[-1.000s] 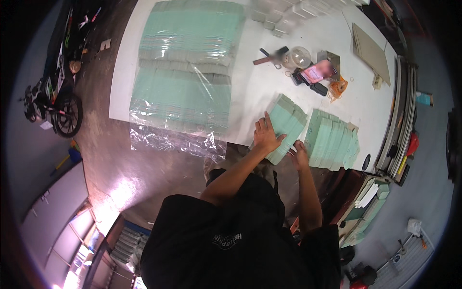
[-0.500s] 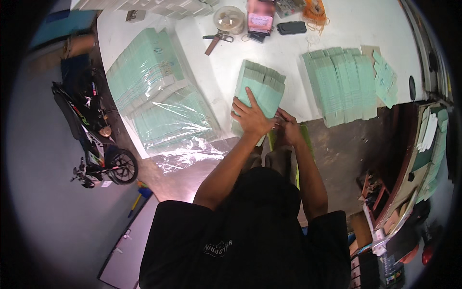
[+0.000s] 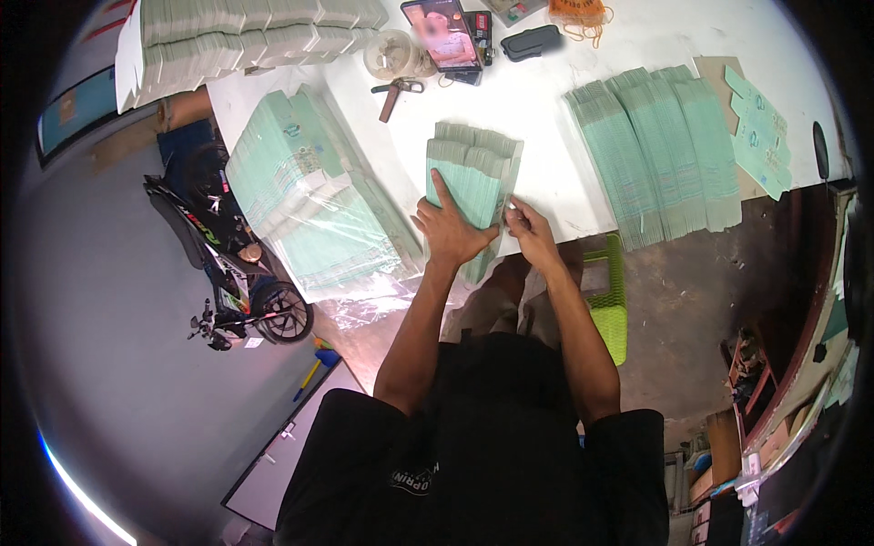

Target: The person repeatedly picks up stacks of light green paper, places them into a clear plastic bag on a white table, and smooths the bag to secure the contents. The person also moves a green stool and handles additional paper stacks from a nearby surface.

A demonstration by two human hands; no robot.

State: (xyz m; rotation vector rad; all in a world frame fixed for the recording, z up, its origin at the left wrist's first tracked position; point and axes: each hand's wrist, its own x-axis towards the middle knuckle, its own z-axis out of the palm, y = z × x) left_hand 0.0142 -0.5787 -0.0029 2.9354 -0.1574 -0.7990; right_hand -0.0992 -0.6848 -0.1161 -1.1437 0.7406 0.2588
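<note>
At the near edge of the bench (image 3: 560,177), the bundle of pale green card pieces (image 3: 473,187) lies in front of the person, its near end reaching or slightly passing that edge. The left hand (image 3: 448,232) spreads over it, fingers toward the left side and thumb toward the right; that grip is apart, laid across rather than closed. The right hand (image 3: 535,237) sits at the near right side with bent fingers, and whether its grip is pinching anything cannot be told.

The bundle looks like many thin layers, so each piece is probably light and bendy, the whole moderately heavy. The faces may slide over one another (the far end already looks uneven), and corners could crease. The best hold is likely across both long sides, low down, with even pressure.

Farther off, a wider green stack (image 3: 665,155) stands right, a plastic-wrapped pile (image 3: 319,218) left, and a phone (image 3: 443,36) beyond.
</note>
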